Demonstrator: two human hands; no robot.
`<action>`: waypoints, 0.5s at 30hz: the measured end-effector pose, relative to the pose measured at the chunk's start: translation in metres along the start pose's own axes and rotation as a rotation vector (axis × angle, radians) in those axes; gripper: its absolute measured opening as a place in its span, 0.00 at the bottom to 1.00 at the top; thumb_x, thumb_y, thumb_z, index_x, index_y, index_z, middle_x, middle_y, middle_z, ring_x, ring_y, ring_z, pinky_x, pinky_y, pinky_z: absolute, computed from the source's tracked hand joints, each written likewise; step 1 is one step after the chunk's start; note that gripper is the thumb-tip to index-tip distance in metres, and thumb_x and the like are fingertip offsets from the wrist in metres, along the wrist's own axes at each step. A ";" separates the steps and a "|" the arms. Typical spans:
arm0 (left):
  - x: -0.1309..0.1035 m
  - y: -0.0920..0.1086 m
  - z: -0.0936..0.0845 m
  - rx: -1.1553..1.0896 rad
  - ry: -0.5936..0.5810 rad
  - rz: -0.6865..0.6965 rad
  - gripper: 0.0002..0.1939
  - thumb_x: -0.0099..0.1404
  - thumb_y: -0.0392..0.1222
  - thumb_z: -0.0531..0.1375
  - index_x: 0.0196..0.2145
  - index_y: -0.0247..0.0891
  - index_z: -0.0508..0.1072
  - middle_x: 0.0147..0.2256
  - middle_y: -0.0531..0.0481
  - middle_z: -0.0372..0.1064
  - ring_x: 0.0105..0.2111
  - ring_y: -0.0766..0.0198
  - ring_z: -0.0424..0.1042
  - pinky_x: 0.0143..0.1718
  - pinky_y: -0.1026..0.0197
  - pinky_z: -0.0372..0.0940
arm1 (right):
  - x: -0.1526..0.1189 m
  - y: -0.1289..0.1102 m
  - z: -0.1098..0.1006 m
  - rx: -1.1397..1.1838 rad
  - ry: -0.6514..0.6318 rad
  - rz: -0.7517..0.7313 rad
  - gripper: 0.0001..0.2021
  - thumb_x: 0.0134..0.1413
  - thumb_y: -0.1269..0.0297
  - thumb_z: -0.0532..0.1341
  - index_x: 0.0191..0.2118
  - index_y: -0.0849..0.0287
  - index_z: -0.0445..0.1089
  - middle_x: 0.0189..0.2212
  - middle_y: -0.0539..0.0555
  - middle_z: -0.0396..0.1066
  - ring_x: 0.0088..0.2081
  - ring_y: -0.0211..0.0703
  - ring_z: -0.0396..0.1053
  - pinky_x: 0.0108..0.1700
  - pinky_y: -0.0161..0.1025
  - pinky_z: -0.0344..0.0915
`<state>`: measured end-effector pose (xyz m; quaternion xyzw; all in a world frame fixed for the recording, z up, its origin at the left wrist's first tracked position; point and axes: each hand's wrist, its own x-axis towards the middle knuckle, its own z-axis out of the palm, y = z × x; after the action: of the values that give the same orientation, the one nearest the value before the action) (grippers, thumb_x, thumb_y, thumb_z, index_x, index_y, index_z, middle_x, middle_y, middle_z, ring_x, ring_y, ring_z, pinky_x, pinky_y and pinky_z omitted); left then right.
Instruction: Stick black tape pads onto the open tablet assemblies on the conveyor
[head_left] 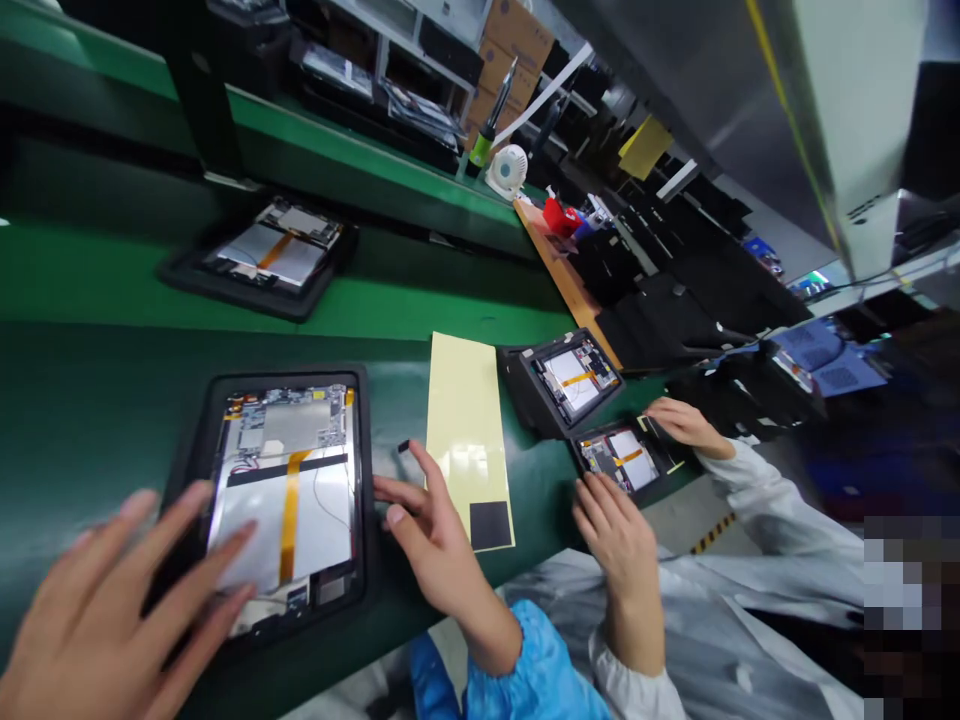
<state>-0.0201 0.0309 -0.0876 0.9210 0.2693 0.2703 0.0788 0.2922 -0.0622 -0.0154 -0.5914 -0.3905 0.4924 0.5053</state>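
An opened tablet (322,510) lies in a black frame, showing its circuit board, silver battery, orange ribbon and a black strip across. My left hand (112,620) is spread over its lower left side, fingers apart; whether the fingertips touch the battery I cannot tell. My right hand (442,540), in a blue sleeve, is at the tablet's right edge. A small black piece of tape (403,446) clings to its raised index fingertip, with thumb and other fingers apart from it. Beside that hand lies a pale yellow backing sheet (465,400) with a black square (489,525) on it.
A second opened tablet (277,250) lies behind on the green bench. To the right, a co-worker's hands (619,530) in white sleeves work at another tablet (630,460), near a propped one (574,375). A screwdriver (491,120) and small white fan (508,170) stand behind.
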 end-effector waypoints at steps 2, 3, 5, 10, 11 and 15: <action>0.022 0.013 -0.001 -0.087 0.006 0.184 0.45 0.67 0.41 0.59 0.80 0.62 0.61 0.62 0.51 0.79 0.62 0.37 0.77 0.67 0.34 0.73 | 0.006 -0.006 -0.001 -0.015 -0.002 -0.011 0.39 0.74 0.49 0.68 0.81 0.47 0.54 0.61 0.62 0.80 0.62 0.52 0.80 0.59 0.47 0.79; 0.039 0.019 0.000 -0.179 0.003 0.286 0.42 0.68 0.37 0.56 0.78 0.58 0.65 0.58 0.51 0.81 0.59 0.47 0.79 0.67 0.45 0.73 | 0.010 -0.009 -0.001 -0.025 0.023 -0.029 0.37 0.73 0.50 0.68 0.80 0.47 0.56 0.61 0.62 0.80 0.62 0.51 0.79 0.60 0.46 0.78; 0.077 0.028 0.004 -0.289 -0.054 0.413 0.35 0.70 0.31 0.55 0.71 0.51 0.74 0.53 0.49 0.82 0.56 0.55 0.80 0.67 0.55 0.71 | 0.013 -0.015 -0.001 -0.042 0.103 -0.067 0.33 0.73 0.52 0.68 0.76 0.48 0.62 0.59 0.60 0.79 0.60 0.48 0.78 0.58 0.43 0.76; 0.146 0.015 0.007 -0.403 -0.257 0.488 0.10 0.76 0.30 0.57 0.46 0.41 0.77 0.47 0.42 0.77 0.47 0.54 0.77 0.53 0.56 0.72 | 0.006 -0.025 0.000 -0.039 0.270 -0.082 0.19 0.71 0.53 0.69 0.63 0.51 0.77 0.48 0.56 0.76 0.48 0.46 0.75 0.46 0.37 0.76; 0.152 0.010 0.006 -0.419 -0.285 0.468 0.10 0.77 0.30 0.56 0.43 0.40 0.76 0.46 0.43 0.76 0.45 0.55 0.76 0.49 0.56 0.71 | 0.004 -0.026 0.001 -0.033 0.277 -0.078 0.18 0.71 0.53 0.69 0.61 0.52 0.78 0.47 0.55 0.76 0.46 0.45 0.74 0.44 0.37 0.75; 0.168 -0.004 0.009 -0.454 -0.309 0.413 0.11 0.79 0.31 0.55 0.38 0.40 0.74 0.41 0.45 0.73 0.42 0.54 0.72 0.42 0.55 0.66 | -0.001 -0.026 0.008 -0.030 0.221 -0.066 0.17 0.70 0.52 0.70 0.58 0.52 0.79 0.43 0.55 0.75 0.40 0.45 0.73 0.40 0.38 0.75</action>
<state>0.1022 0.1253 -0.0198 0.9451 -0.0051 0.1908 0.2653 0.2849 -0.0566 0.0098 -0.6365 -0.3590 0.4012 0.5523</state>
